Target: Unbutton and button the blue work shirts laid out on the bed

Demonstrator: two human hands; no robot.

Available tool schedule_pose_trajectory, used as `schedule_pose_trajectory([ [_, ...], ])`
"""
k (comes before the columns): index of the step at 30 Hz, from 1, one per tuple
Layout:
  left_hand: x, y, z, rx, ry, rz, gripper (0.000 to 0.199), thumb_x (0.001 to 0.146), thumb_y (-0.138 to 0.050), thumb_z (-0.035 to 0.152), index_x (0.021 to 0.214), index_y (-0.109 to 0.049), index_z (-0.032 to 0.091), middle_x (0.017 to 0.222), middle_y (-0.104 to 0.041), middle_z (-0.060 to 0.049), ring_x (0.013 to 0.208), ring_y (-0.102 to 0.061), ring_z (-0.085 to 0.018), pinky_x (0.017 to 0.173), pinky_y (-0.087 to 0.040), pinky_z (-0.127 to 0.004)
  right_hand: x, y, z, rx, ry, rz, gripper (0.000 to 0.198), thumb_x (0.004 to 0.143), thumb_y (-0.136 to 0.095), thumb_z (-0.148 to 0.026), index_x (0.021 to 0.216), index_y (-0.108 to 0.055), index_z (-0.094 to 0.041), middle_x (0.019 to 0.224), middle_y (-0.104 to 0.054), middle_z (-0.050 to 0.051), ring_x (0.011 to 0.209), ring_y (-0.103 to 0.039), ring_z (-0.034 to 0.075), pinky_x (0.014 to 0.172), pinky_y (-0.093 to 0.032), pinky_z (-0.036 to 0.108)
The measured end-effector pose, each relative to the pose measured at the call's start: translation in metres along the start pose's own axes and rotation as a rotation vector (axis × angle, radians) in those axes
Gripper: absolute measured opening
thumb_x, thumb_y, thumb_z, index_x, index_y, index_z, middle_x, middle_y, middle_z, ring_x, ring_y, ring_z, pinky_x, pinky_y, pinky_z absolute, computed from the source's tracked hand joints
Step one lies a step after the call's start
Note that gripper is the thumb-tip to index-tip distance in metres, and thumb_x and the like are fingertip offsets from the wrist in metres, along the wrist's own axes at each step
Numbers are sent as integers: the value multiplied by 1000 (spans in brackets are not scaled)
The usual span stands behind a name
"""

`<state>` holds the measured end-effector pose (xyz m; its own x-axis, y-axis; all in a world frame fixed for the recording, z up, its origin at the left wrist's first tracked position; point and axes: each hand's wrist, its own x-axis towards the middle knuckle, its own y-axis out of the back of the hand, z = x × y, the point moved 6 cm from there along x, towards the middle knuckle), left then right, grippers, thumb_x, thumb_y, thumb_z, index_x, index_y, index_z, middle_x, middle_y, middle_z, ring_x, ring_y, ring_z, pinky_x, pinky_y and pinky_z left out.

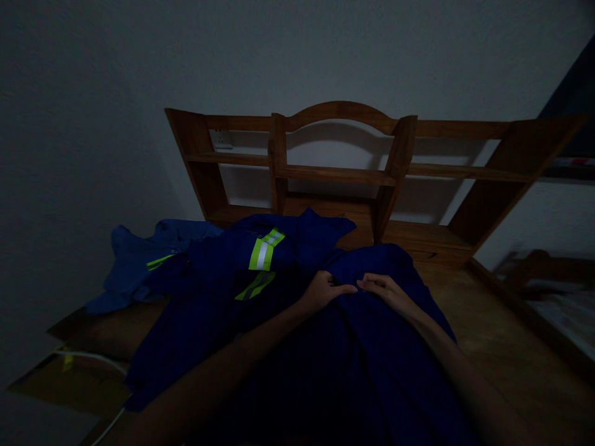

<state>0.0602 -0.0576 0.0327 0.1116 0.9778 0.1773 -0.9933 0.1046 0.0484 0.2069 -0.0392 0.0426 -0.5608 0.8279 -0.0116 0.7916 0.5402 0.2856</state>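
Note:
A dark blue work garment (pixel 297 365) with yellow-green and silver reflective bands (pixel 263 254) is spread over the wooden desk (pixel 469 316). My left hand (pixel 323 290) pinches its cloth near the middle, thumb pointing right. Just to the right, my right hand (pixel 383 291) grips the same cloth with bent fingers. The fingertips of both hands are close together, a small gap between them. Dim light hides any fastening under the fingers. A lighter blue garment (pixel 139 260) lies heaped at the left, partly beneath the dark one.
A wooden shelf unit (pixel 339 174) with an arched top rail stands at the desk's back against the wall. Behind its left part sits a wall socket (pixel 222 139). A white cable (pixel 93 355) runs at the lower left. Another wooden piece of furniture (pixel 553 269) is at the right.

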Motion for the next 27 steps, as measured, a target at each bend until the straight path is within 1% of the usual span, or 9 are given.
schedule_pose_trajectory([
  [3, 1, 0, -2, 2, -6, -1, 38, 57, -73, 46, 73, -65, 13, 69, -64, -3, 65, -57, -17, 57, -43, -25, 1, -1, 1, 29, -6, -4, 37, 75, -56, -52, 66, -46, -18, 57, -38, -5, 49, -32, 7, 47, -22, 20],
  [6, 0, 0, -4, 30, -32, -1, 37, 61, -70, 47, 74, -63, 12, 68, -62, -1, 59, -54, -13, 54, -40, -22, 4, 1, 5, 40, 10, 21, 35, 75, -57, -51, 67, -47, -18, 59, -40, -5, 51, -34, 8, 48, -24, 20],
  [9, -1, 2, -2, 151, -87, 33, 35, 64, -68, 47, 68, -61, 13, 61, -58, 1, 52, -48, -10, 47, -33, -20, 6, 1, 8, 41, 11, 23, 33, 76, -56, -49, 68, -47, -18, 60, -40, -5, 52, -34, 8, 49, -24, 20],
  [11, -1, 5, 1, 258, -139, 80, 34, 65, -67, 47, 63, -59, 14, 57, -54, 2, 49, -44, -9, 45, -29, -20, 6, 0, 8, 39, 14, 17, 33, 76, -56, -49, 68, -47, -18, 60, -40, -5, 52, -35, 8, 49, -24, 20],
  [13, -2, 6, 2, 335, -172, 121, 33, 65, -66, 46, 61, -58, 14, 55, -54, 2, 48, -43, -9, 44, -27, -20, 6, 0, 6, 27, 20, 22, 34, 76, -56, -50, 68, -47, -18, 60, -41, -5, 53, -36, 8, 49, -24, 20],
  [16, 0, 7, -3, 362, -183, 131, 30, 68, -64, 44, 65, -61, 14, 58, -58, 1, 49, -46, -9, 47, -31, -21, 5, 0, 4, 1, 36, 34, 35, 75, -55, -51, 67, -48, -18, 60, -43, -4, 54, -37, 9, 50, -25, 20],
  [20, 3, 8, -14, 342, -160, 119, 29, 70, -62, 42, 71, -64, 13, 62, -60, 0, 50, -48, -10, 48, -33, -21, 6, -2, 6, -19, 33, 39, 36, 74, -55, -54, 67, -51, -18, 60, -44, -4, 53, -37, 9, 49, -25, 21],
  [24, 7, 15, -23, 362, -97, 189, 30, 68, -63, 42, 73, -65, 12, 63, -61, -2, 53, -51, -12, 50, -36, -22, 6, -6, 6, -41, 53, 26, 36, 75, -55, -53, 68, -53, -18, 59, -44, -4, 53, -37, 9, 49, -25, 21],
  [27, 11, 20, -23, 261, -99, 215, 28, 70, -62, 36, 86, -66, 14, 75, -66, -3, 62, -57, -14, 58, -41, -23, 6, -7, 2, -42, 105, 7, 32, 78, -54, -48, 69, -55, -17, 62, -45, -3, 56, -39, 9, 52, -27, 21],
])
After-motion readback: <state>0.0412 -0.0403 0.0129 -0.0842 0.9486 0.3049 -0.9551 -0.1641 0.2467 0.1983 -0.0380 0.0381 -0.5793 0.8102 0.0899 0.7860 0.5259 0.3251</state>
